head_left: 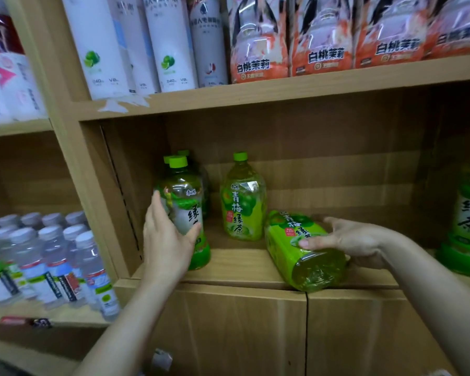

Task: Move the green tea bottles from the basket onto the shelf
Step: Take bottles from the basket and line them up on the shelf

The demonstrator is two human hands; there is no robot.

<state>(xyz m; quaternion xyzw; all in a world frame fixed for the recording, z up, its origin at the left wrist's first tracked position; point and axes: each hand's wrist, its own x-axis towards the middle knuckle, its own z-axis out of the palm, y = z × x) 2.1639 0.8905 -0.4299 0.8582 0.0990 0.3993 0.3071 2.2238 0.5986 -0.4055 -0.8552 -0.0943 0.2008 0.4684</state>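
Observation:
My left hand (pixel 166 240) grips an upright green tea bottle (pixel 183 194) with a green cap at the front left of the wooden shelf (pixel 236 263). Two more green-capped bottles (pixel 183 153) stand right behind it. A green plum tea bottle (pixel 242 199) stands upright in the middle of the shelf. My right hand (pixel 347 241) holds another green plum tea bottle (pixel 296 248) that lies on its side, its base toward me at the shelf's front edge. The basket is out of view.
Another green tea bottle (pixel 467 221) stands at the far right of the same shelf. The shelf above carries white bottles (pixel 168 44) and orange peach-jasmine packs (pixel 258 50). Several water bottles (pixel 52 264) fill the left bay. Closed cabinet doors (pixel 242 329) lie below.

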